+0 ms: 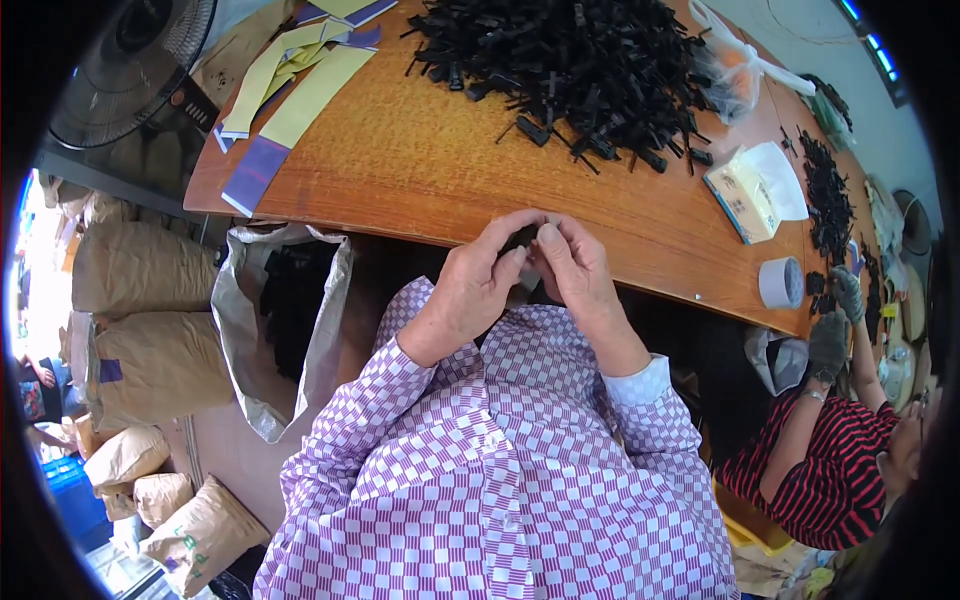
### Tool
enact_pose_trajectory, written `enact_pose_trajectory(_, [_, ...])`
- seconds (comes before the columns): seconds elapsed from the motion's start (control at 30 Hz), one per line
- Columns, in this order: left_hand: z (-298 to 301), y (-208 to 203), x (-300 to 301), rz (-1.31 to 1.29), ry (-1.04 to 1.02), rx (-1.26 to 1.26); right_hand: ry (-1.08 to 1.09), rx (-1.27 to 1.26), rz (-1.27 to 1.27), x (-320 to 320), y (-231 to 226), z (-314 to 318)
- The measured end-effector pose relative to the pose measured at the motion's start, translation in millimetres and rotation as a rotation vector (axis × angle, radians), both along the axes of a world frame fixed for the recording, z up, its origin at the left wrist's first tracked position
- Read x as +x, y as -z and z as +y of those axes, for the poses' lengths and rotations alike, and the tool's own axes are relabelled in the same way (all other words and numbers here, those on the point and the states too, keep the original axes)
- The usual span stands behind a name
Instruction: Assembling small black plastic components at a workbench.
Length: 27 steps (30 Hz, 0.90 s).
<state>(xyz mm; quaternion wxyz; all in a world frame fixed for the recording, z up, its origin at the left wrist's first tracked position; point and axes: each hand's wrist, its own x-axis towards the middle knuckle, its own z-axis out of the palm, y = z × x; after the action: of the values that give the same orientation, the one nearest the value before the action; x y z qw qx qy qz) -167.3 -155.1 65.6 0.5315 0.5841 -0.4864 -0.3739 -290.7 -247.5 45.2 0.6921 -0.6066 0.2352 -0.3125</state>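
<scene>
At the near edge of the wooden table (430, 190), my two hands meet in front of my body. Between the thumb and fingers of my left hand (468, 290) is a small black plastic part (520, 238), mostly covered by the fingers. My right hand (582, 275) closes on the same part from the other side, its thumb bent over it. Beyond my hands lies a large heap of similar black parts (560, 70), with a few loose ones along its near edge.
Yellow and purple paper strips (262, 175) lie at the table's left. To the right are a tissue box (742, 200), a tape roll (780, 283) and a clear plastic bag (735, 80). An open sack (228, 330) of black parts stands left of me. A gloved co-worker (825, 470) sits at right.
</scene>
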Motion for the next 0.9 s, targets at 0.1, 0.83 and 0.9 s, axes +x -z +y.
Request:
enact_pose_trajectory(0.1, [5.3,10.1,8.4,0.004,-0.114,-0.094,-0.108,0.191,0.089,5.2,-27.6,17.7])
enact_pose_trajectory(0.83, [-0.2,7.9,8.6,-0.314,-0.269,-0.144,-0.143,0.187,0.182,22.7,-7.1,5.7])
enact_pose_trajectory(0.9, [2.2,8.8,15.4,-0.394,-0.236,-0.135,-0.085,-0.260,0.157,16.9,10.6,-15.2])
